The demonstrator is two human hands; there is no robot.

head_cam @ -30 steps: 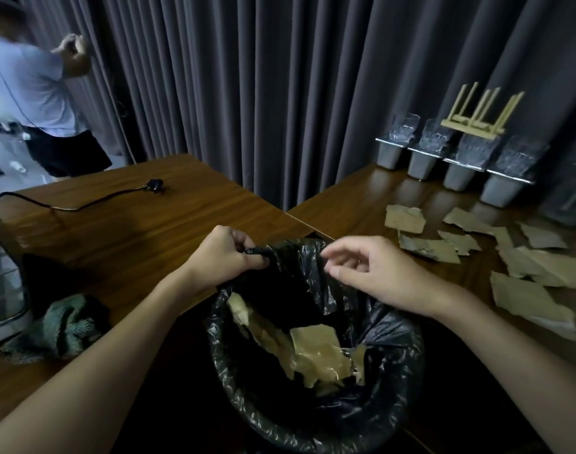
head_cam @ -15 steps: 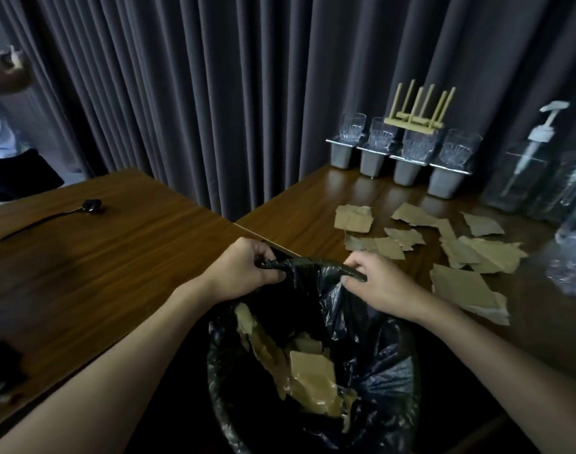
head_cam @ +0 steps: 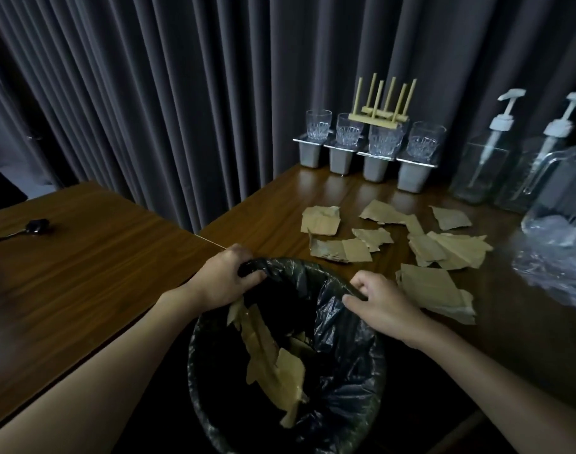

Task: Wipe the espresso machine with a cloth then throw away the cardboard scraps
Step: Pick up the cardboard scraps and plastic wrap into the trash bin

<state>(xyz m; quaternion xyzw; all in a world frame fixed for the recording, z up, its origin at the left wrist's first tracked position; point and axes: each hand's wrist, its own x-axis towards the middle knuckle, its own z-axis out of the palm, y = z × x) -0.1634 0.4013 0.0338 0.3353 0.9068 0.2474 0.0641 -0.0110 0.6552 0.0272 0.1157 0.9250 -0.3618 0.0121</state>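
A round bin lined with a black bag stands low between two wooden tables, with several brown cardboard scraps inside it. My left hand grips the far left rim of the bag. My right hand holds the far right rim, fingers curled over the edge. Several more cardboard scraps lie scattered on the right table, just beyond my right hand. The espresso machine and the cloth are out of view.
At the back of the right table stand several glasses on grey holders, a wooden rack on top, and pump bottles. Crumpled clear plastic lies at the right edge. A black cable rests on the left table. Dark curtains hang behind.
My right hand came down and took hold of the bag's rim. The view swung right, so the cloth, the machine and the person at the left left the frame.
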